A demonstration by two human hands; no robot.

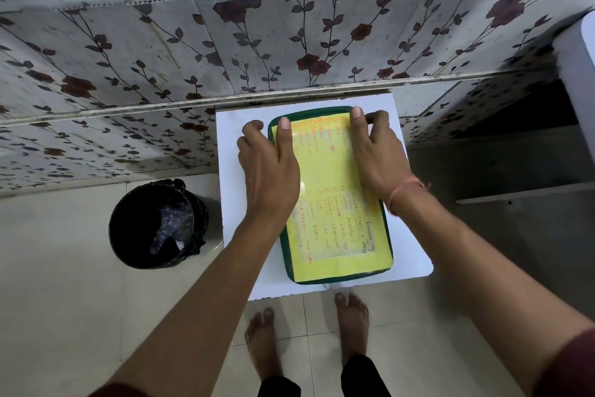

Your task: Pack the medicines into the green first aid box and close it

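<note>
The green first aid box (pixel 335 279) lies flat on a small white table (pixel 241 248), its lid down. A yellow sheet with handwritten orange and black lists (pixel 331 203) covers the lid. My left hand (pixel 267 164) rests on the lid's far left part, thumb on top and fingers curled over the left edge. My right hand (pixel 376 148) holds the far right corner, thumb on the lid and fingers over the rim. No medicines are visible; the inside of the box is hidden.
A black bin with a dark liner (pixel 157 224) stands on the floor left of the table. A flower-patterned tiled wall (pixel 289 42) rises just behind it. A white cylindrical object (pixel 579 81) is at the right edge. My bare feet (pixel 306 332) stand below the table's near edge.
</note>
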